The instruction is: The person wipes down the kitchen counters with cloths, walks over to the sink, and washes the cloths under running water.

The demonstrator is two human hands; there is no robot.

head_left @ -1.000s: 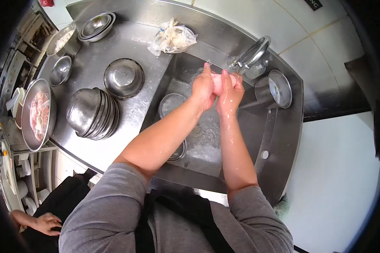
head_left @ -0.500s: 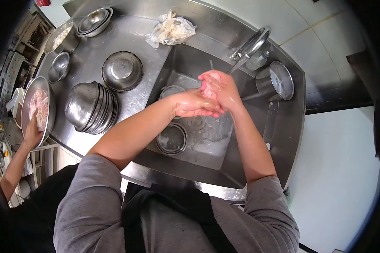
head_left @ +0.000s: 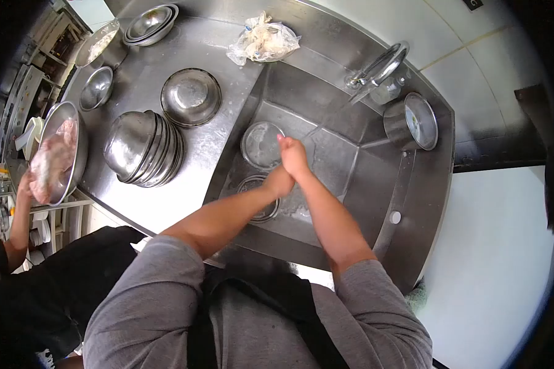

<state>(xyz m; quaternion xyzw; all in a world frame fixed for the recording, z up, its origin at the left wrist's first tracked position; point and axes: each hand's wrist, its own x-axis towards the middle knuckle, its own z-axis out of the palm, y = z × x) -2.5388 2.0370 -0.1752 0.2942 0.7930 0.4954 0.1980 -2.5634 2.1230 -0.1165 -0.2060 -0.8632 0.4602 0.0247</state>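
My right hand (head_left: pixel 295 157) and my left hand (head_left: pixel 279 181) are pressed together over the steel sink (head_left: pixel 333 144). The right one is closed over the end of the left, thumb side up. The left hand's fingers are hidden behind it, and nothing else shows between them. Just beyond them, a thin stream of water runs from the faucet (head_left: pixel 385 69). A round bowl (head_left: pixel 263 144) holding water sits in the sink behind my hands. Another round container (head_left: pixel 252 183) lies partly under my left forearm.
Left stand stacked steel bowls (head_left: pixel 143 149), an overturned bowl (head_left: pixel 191 97) and a bag of scraps (head_left: pixel 264 40). A steel pot (head_left: pixel 412 123) is at the sink's right edge. At far left, a co-worker's hand (head_left: pixel 27 183) touches raw meat (head_left: pixel 54 161) in a large bowl (head_left: pixel 80 144).
My hands have moved down and left, out of the water stream, and closed together more tightly. The co-worker has lifted the meat toward the near side of the bowl.
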